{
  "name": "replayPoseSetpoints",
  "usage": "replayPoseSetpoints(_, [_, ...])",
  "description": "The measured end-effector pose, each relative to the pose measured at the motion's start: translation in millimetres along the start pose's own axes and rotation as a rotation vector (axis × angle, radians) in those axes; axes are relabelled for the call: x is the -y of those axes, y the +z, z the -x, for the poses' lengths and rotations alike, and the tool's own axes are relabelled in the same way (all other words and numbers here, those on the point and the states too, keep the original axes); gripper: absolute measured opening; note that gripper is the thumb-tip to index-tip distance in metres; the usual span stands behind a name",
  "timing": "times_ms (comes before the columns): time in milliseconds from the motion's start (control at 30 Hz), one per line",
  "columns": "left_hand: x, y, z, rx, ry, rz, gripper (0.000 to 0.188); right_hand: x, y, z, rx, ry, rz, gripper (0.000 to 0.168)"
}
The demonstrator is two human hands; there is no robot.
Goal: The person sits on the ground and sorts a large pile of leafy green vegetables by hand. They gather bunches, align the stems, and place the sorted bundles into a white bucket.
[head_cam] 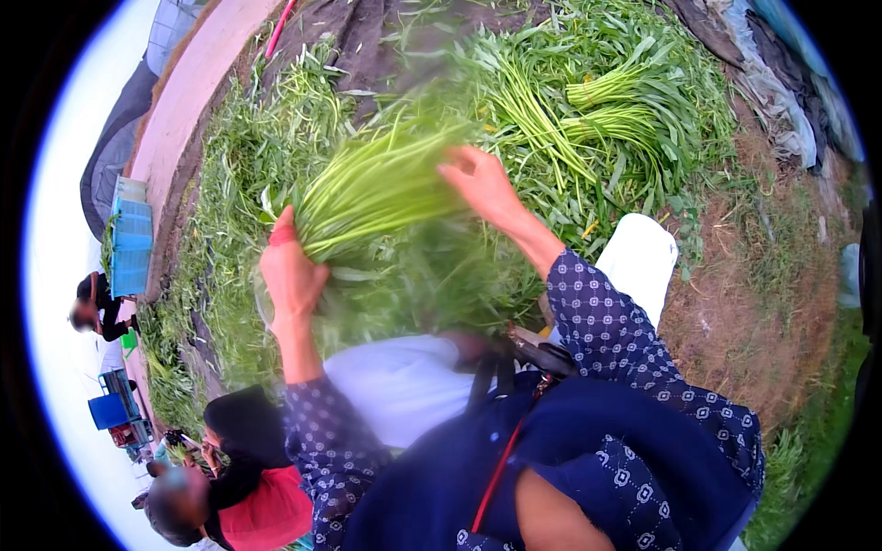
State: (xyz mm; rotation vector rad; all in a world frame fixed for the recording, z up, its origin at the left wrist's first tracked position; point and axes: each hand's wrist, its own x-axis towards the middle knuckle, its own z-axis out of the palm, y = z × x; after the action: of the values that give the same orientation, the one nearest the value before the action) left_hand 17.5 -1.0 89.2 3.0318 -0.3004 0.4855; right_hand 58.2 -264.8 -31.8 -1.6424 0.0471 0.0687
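Note:
My left hand is closed around a bunch of leafy greens, likely water spinach, held up in front of me. Something red is wrapped around its thumb. At the other end of the bunch, my right hand has bent fingers at the blurred pale stem ends; whether they grip any stems is unclear. Beyond that hand, two tied bundles rest on the leafy heap, with loose long stems lying beside them.
Cut greens spread widely over dark ground sheeting. A white object stands by my right forearm. To my left sits a person in a red garment. Farther off are a blue crate and another person.

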Motion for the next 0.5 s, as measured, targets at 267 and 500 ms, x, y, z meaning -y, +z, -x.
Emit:
replayPoseSetpoints(267, [13,-8,11,-0.073,-0.024,0.090,0.064,-4,16,-12,0.096,-0.031,0.012,0.057])
replayPoseSetpoints(500, [25,-5,12,-0.099,-0.010,0.095,0.063,21,45,-8,-0.188,-0.053,0.127,0.048])
